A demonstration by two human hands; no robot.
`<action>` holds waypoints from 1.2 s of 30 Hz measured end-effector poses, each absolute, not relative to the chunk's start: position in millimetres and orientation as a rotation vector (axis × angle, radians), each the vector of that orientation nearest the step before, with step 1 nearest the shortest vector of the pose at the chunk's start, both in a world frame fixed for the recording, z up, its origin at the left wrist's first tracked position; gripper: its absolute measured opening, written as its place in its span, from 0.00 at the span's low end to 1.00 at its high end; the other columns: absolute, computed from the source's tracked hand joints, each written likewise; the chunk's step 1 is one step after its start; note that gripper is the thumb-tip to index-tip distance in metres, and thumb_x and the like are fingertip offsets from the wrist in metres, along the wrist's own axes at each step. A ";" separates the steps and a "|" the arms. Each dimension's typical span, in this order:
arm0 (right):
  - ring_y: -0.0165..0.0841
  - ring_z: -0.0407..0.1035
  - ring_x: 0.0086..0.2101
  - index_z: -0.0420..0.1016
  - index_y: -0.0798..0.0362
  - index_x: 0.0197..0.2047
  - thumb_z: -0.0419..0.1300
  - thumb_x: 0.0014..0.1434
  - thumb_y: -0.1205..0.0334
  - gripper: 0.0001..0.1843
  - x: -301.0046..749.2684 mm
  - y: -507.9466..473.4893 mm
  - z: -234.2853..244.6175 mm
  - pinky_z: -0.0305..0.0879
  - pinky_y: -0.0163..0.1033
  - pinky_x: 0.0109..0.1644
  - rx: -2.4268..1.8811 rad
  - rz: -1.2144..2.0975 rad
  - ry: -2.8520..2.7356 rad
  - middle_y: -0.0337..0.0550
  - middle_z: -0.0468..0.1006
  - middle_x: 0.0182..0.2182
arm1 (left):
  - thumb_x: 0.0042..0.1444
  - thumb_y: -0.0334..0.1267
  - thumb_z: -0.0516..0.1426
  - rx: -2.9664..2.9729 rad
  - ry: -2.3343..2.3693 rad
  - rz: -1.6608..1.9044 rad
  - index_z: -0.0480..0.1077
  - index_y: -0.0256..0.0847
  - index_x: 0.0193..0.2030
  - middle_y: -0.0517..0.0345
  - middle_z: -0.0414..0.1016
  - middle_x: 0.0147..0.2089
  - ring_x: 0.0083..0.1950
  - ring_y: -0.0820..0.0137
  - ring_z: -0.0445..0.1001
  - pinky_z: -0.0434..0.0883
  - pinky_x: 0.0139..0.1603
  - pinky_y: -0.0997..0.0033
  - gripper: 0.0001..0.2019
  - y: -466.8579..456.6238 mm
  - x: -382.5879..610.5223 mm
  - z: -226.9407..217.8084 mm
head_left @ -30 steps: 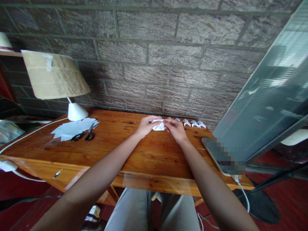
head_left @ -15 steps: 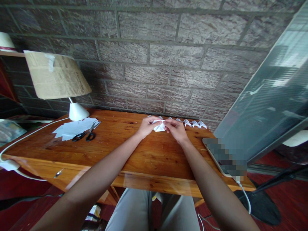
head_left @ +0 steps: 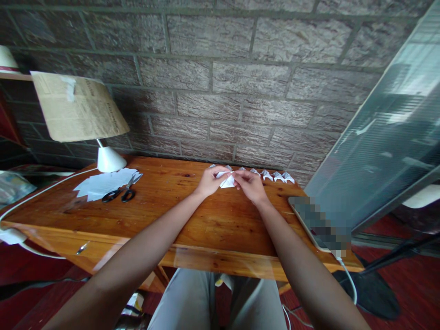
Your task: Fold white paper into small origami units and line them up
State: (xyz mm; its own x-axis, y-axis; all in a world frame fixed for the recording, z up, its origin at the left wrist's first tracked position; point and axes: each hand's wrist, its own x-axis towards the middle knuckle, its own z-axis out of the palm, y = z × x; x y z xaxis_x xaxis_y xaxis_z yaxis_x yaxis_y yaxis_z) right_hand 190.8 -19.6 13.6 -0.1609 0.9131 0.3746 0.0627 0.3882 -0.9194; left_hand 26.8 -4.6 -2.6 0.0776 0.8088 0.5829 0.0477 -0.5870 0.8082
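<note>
A small piece of folded white paper [head_left: 227, 182] is held between my two hands above the back half of the wooden desk [head_left: 220, 220]. My left hand [head_left: 208, 181] pinches its left side, thumb on top. At its right edge, the fingers and thumb of my right hand [head_left: 250, 184] are closed on the paper. Behind my hands, several folded paper pieces [head_left: 277, 176] stand in a row along the wall, partly hidden by the fingers.
Scissors with black handles [head_left: 120, 194] lie partly on a stack of white paper sheets [head_left: 99, 185] at the left. A lamp [head_left: 112, 159] with a paper shade stands behind them. A tablet-like device [head_left: 305, 220], partly blurred, lies at the right edge with a white cable [head_left: 349, 275] attached.
The folded paper shows a slightly different shape between my fingers, its lower part now flatter. My hands have stayed in nearly the same place.
</note>
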 end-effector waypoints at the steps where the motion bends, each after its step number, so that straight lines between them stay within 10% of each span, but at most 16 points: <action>1: 0.27 0.65 0.20 0.78 0.55 0.33 0.65 0.49 0.44 0.21 190.5 -20.0 13.6 0.64 0.33 0.24 -0.902 0.974 -1.539 0.39 0.74 0.21 | 0.48 0.47 0.63 1.735 0.855 1.571 0.77 0.36 0.35 0.51 0.80 0.36 0.37 0.66 0.75 0.70 0.41 0.67 0.15 -4.3 26.8 -2.9; 22: 0.32 0.75 0.27 0.73 0.53 0.35 0.60 0.51 0.38 0.24 185.9 -22.1 9.9 0.68 0.31 0.22 -0.969 0.860 -1.538 0.44 0.78 0.35 | 0.40 0.48 0.68 1.236 0.811 1.379 0.79 0.36 0.31 0.58 0.76 0.27 0.28 0.73 0.69 0.63 0.32 0.72 0.17 -4.5 28.3 -2.4; 36: 0.30 0.71 0.22 0.74 0.54 0.34 0.59 0.53 0.42 0.22 189.4 -16.8 6.9 0.69 0.33 0.24 -1.026 0.792 -1.510 0.42 0.77 0.24 | 0.42 0.57 0.65 1.237 0.810 1.309 0.78 0.35 0.32 0.53 0.78 0.31 0.32 0.71 0.73 0.69 0.37 0.70 0.23 -3.4 26.0 -2.2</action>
State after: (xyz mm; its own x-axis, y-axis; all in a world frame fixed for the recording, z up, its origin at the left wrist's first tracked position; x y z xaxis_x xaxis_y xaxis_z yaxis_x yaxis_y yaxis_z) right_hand 189.4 -16.8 6.9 -0.0329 0.9139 0.4047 0.1865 0.4034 -0.8958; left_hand 26.0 -3.4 -2.2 0.1538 0.9674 0.2011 -0.2513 -0.1585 0.9548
